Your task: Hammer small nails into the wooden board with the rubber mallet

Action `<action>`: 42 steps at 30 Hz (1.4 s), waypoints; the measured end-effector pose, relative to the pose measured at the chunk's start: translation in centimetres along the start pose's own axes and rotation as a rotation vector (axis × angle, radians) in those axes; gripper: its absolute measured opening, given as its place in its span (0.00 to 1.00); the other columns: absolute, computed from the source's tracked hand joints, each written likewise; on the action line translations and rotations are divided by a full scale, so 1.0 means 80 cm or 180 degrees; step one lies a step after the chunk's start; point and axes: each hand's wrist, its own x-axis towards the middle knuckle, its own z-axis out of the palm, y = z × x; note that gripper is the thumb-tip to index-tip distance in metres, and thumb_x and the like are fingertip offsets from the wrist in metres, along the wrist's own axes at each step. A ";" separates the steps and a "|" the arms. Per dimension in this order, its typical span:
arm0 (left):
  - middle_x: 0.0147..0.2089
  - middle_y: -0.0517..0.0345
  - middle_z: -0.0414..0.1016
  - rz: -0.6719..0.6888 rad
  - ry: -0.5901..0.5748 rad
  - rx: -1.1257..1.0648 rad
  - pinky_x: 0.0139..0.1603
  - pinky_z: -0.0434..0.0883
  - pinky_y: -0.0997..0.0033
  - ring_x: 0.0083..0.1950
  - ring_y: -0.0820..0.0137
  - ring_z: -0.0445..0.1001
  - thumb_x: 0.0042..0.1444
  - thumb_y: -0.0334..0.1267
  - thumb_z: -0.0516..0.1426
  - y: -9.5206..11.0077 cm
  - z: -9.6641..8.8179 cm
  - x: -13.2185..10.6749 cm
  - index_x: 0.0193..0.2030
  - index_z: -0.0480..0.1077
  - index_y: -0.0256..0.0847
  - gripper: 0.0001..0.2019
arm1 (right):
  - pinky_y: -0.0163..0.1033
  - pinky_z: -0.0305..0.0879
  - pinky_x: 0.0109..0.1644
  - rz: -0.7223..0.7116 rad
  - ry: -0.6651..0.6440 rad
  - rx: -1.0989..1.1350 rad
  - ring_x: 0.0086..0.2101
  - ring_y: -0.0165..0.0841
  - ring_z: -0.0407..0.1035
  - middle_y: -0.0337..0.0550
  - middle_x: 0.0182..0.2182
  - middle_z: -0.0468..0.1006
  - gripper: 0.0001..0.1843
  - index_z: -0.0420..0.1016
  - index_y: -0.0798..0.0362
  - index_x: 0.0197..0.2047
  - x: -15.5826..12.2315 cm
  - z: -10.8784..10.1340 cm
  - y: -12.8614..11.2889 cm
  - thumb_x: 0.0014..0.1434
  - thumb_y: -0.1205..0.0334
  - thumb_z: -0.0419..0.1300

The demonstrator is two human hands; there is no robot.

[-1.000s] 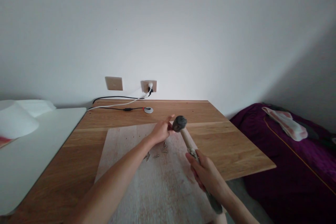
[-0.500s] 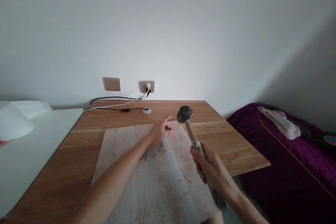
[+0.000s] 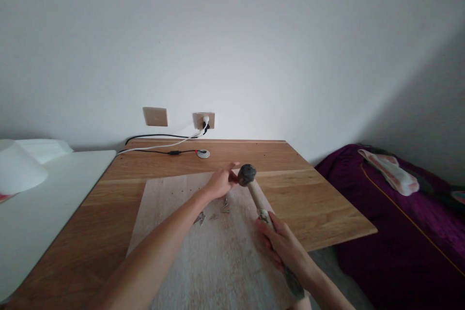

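Right hand: the right hand (image 3: pixel 281 242) is wrapped tight around the lower part of the hammer's handle, fingers fully curled, low and right of centre in the head view.
Hammer: the hammer (image 3: pixel 255 193) slants up and away from that grip; its wooden handle runs toward the far end of the board, and its dark, rounded head sits just beside the left hand's fingertips, low over the board.
Left hand: the left hand (image 3: pixel 220 183) reaches out over the far half of the board with the arm stretched long. Its fingers are drawn together toward the hammer head and the thumb is raised. Whether anything is pinched between them cannot be told, as the spot is too small and partly hidden.
Board: a pale, worn board (image 3: pixel 167 208) lies flat on the wooden table (image 3: pixel 105 203) and reaches the near edge under both arms.
Nails: a small scatter of loose nails (image 3: pixel 212 214) lies on the board just beneath the left wrist, between the two hands.
Back of table: a white cable and a black cable (image 3: pixel 160 146) run along the far edge to a wall socket (image 3: pixel 203 119), with a blank wall plate (image 3: pixel 155 116) to its left.
Sides: a white surface (image 3: pixel 43 203) adjoins the table on the left; a purple bed (image 3: pixel 399 237) with a striped cloth (image 3: pixel 390 172) lies to the right.
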 end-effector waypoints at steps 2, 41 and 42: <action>0.41 0.56 0.85 -0.0006 -0.0019 0.0015 0.51 0.76 0.68 0.42 0.66 0.83 0.53 0.25 0.64 0.001 -0.001 0.000 0.69 0.66 0.43 0.35 | 0.25 0.48 0.11 0.0064 0.0048 0.0066 0.12 0.18 0.48 0.22 0.18 0.61 0.25 0.58 0.48 0.34 0.002 -0.002 -0.001 0.62 0.36 0.59; 0.41 0.55 0.84 0.0003 0.0019 0.0134 0.49 0.75 0.67 0.41 0.66 0.82 0.52 0.30 0.67 -0.001 0.001 -0.001 0.69 0.67 0.41 0.36 | 0.25 0.47 0.11 0.0223 0.0170 0.0176 0.12 0.17 0.46 0.23 0.17 0.60 0.32 0.58 0.47 0.31 -0.002 -0.002 -0.021 0.53 0.27 0.62; 0.41 0.55 0.84 -0.0022 0.0021 0.0096 0.49 0.75 0.67 0.42 0.66 0.82 0.52 0.29 0.67 0.000 0.000 -0.001 0.68 0.68 0.41 0.35 | 0.25 0.47 0.11 0.0237 0.0172 0.0199 0.11 0.17 0.46 0.23 0.17 0.60 0.32 0.58 0.48 0.30 -0.002 -0.001 -0.022 0.53 0.27 0.62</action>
